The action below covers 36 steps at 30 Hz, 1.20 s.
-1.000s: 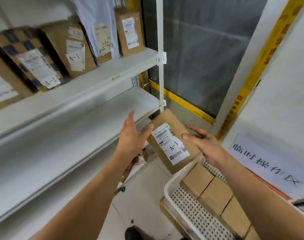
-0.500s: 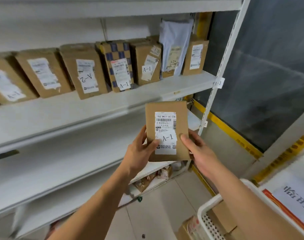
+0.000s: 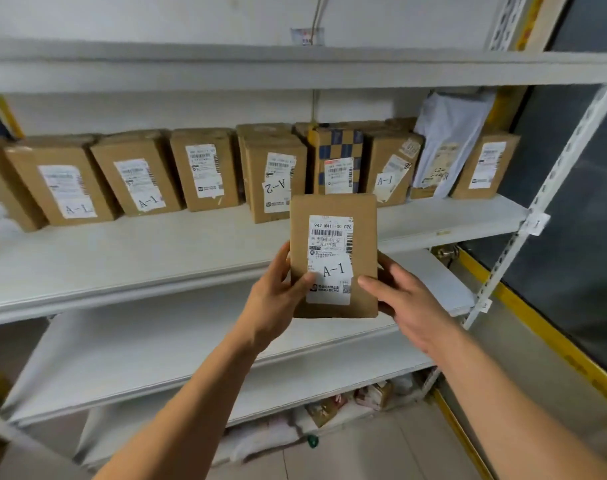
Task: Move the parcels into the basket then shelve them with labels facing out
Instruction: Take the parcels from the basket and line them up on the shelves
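I hold a flat brown cardboard parcel (image 3: 333, 209) upright in front of the shelving, its white label marked A-1 facing me. My left hand (image 3: 278, 292) grips its left edge, thumb on the label. My right hand (image 3: 402, 303) grips the right edge, thumb on the front. Behind the parcel, the white shelf (image 3: 156, 251) carries a row of several brown parcels (image 3: 205, 168) standing with labels outward, marked A-1 and A-2. The basket is out of view.
A checkered box (image 3: 338, 147) and a white poly mailer (image 3: 447, 133) stand in the row at the right. A lower white shelf (image 3: 156, 348) lies below my hands. Loose packets (image 3: 374, 396) sit near the floor. A slotted upright post (image 3: 523, 230) bounds the right side.
The parcel rose from beside the basket up to the shelf row and turned upright. My left hand took hold of its left edge. The view tilted up, losing the basket.
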Tool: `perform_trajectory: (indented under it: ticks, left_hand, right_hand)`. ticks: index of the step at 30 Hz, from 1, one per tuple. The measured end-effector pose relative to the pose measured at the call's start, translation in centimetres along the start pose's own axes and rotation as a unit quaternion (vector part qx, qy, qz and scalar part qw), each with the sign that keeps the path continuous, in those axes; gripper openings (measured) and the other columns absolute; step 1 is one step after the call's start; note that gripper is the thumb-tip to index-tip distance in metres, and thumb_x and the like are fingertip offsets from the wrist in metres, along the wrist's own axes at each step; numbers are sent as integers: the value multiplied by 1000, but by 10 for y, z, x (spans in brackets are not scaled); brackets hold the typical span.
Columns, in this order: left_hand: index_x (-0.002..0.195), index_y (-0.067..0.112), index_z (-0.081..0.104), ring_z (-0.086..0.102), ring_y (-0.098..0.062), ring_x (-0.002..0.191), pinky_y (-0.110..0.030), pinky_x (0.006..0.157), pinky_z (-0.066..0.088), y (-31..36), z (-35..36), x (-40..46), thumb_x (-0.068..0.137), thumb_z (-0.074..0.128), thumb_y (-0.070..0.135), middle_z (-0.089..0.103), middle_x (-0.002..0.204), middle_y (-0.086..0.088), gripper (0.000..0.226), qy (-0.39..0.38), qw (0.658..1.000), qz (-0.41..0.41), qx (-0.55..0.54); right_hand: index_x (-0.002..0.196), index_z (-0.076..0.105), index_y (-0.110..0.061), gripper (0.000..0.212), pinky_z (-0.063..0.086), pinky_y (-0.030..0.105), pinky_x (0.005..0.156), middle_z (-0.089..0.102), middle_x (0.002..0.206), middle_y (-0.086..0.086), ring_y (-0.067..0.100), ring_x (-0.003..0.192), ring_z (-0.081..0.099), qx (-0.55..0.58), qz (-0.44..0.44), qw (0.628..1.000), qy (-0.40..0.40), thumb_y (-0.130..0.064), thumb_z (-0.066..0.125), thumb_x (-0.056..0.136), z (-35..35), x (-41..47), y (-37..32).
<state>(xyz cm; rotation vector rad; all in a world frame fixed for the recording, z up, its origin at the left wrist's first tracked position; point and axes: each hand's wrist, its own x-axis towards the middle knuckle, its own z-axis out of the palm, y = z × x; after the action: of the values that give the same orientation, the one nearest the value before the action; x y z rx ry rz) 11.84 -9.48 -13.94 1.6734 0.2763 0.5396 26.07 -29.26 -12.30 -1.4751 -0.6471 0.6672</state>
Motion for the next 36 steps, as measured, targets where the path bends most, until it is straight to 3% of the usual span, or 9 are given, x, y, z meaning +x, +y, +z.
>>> perform_trajectory:
  ticks: [4,9,13,19,21,24,29,32,36]
  left_hand:
    - [160,37,37,66,-13,127,-32,97,59,13,-39,8,107,60,16,68,139,4,61,42,999,24,18]
    - [158,44,37,63,-15,132,-46,104,58,24,-88,23,106,63,22,65,145,9,62,128,989,31,65]
    - [154,38,43,64,-12,129,-38,101,60,27,-122,34,106,62,17,67,139,12,56,181,980,26,84]
    - [149,41,46,61,-20,134,-51,103,58,20,-175,58,103,64,12,66,141,8,57,208,971,0,114]
    - [150,40,46,61,-24,134,-55,101,59,11,-193,70,101,66,9,66,140,8,61,212,970,-6,121]
    - [151,42,45,64,-23,132,-57,99,59,-3,-216,90,98,68,5,67,139,11,70,207,969,-15,133]
    - [149,48,48,67,-22,128,-55,101,59,-27,-243,125,94,69,1,69,136,16,76,184,974,-17,134]
    - [152,49,44,67,-19,127,-54,103,58,-40,-254,144,93,70,-1,68,138,15,82,163,976,-6,146]
    - [153,43,43,70,-13,121,-47,103,59,-51,-260,160,93,71,-3,71,133,15,81,160,976,-4,149]
  right_hand:
    - [157,45,-35,60,46,41,116,68,142,-8,13,135,61,-1,-40,997,-65,-16,64,103,31,42,-18]
    - [155,48,-29,58,45,38,117,68,141,-7,12,134,61,-13,-81,989,-120,-11,65,102,71,104,-28]
    - [154,50,-28,57,49,24,109,69,137,-15,1,129,63,-49,-117,981,-145,-12,68,101,106,147,-38]
    - [127,63,-25,30,52,24,105,72,117,-21,-12,106,66,-107,-135,977,-123,-11,70,101,154,200,-34]
    - [132,63,-18,33,55,23,102,71,117,-18,-8,106,67,-128,-138,976,-105,-12,70,100,169,218,-27]
    - [141,60,-17,45,54,38,108,71,133,-3,14,123,65,-163,-130,976,-68,-18,74,98,187,246,-16]
    - [148,54,-13,68,49,45,112,64,145,4,22,134,58,-212,-105,972,-7,-38,80,90,204,288,5]
    - [139,59,-10,45,46,29,98,68,128,-1,16,117,59,-225,-97,969,28,-20,75,97,210,292,7]
    - [126,63,-15,30,54,37,96,73,120,1,20,108,66,-243,-102,963,63,-16,73,97,217,304,15]
